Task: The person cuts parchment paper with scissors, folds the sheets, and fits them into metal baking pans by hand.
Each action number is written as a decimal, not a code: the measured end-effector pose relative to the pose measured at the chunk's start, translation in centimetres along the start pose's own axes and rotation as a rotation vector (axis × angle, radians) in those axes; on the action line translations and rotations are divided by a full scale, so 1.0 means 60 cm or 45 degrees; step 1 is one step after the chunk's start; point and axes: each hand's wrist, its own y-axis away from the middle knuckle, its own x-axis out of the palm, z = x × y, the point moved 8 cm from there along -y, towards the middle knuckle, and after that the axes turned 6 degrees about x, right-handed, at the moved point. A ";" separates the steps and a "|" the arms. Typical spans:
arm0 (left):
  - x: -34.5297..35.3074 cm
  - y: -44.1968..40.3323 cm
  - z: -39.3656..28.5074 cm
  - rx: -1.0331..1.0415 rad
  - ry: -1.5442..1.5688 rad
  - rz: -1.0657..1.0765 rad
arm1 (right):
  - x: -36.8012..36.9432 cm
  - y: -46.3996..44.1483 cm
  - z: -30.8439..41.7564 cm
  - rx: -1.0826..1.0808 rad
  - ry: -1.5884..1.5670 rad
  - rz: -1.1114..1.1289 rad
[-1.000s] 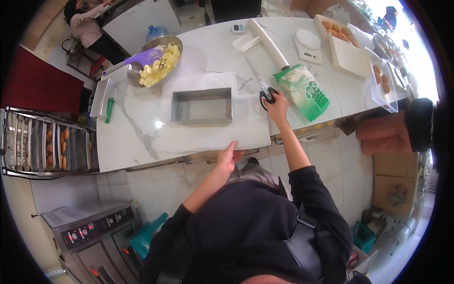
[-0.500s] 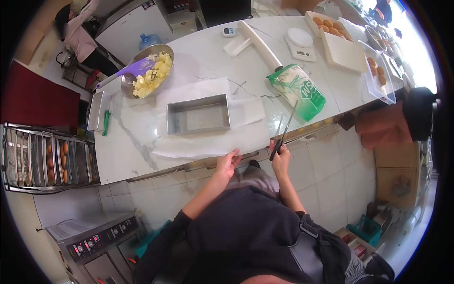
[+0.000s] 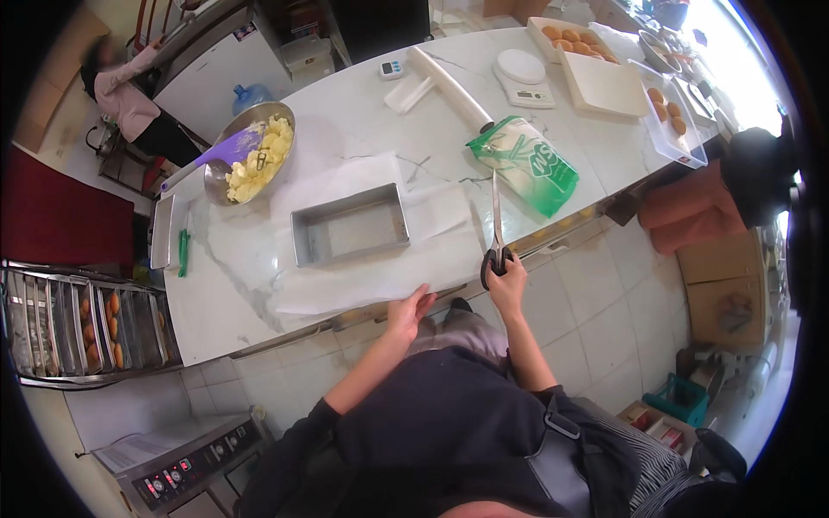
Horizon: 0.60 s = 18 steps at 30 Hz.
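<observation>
My right hand grips black-handled scissors at the counter's front edge. Their blades point away from me, close together, beside the right edge of the paper. My left hand pinches the near edge of a white sheet of parchment paper, fingertips partly hidden. A rectangular metal loaf pan rests on the paper. Beyond the scissors lies a green and white plastic bag with pale contents.
A metal bowl of yellow mixture holds a purple spatula. A wrap roll, timer, scale and boxed buns stand farther back. Left is a tray rack; another person stands beyond the counter.
The scissors have swung left and their blades have come together. The view has shifted slightly. My left hand stays at the paper's near edge.
</observation>
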 end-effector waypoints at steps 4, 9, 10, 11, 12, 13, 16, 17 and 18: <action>0.019 -0.002 -0.008 0.028 0.027 0.040 | -0.002 -0.018 0.006 -0.117 0.059 -0.101; 0.053 -0.025 -0.010 0.056 0.071 0.033 | 0.006 -0.062 0.018 -0.186 0.116 -0.149; 0.054 -0.026 -0.008 0.049 0.074 0.016 | 0.008 -0.068 0.022 -0.188 0.124 -0.133; 0.054 -0.027 -0.006 0.042 0.076 0.000 | 0.010 -0.073 0.024 -0.190 0.132 -0.118; 0.051 -0.029 -0.003 0.035 0.077 -0.017 | 0.011 -0.075 0.023 -0.189 0.141 -0.117; 0.047 -0.031 -0.001 0.029 0.099 -0.018 | 0.012 -0.077 0.020 -0.188 0.151 -0.116; 0.040 -0.033 -0.004 0.028 0.135 -0.025 | 0.016 -0.079 0.010 -0.200 0.177 -0.130; 0.038 -0.032 -0.005 0.040 0.128 -0.032 | 0.017 -0.079 0.007 -0.206 0.186 -0.137; 0.038 -0.030 -0.008 0.051 0.120 -0.039 | 0.017 -0.079 0.009 -0.210 0.190 -0.140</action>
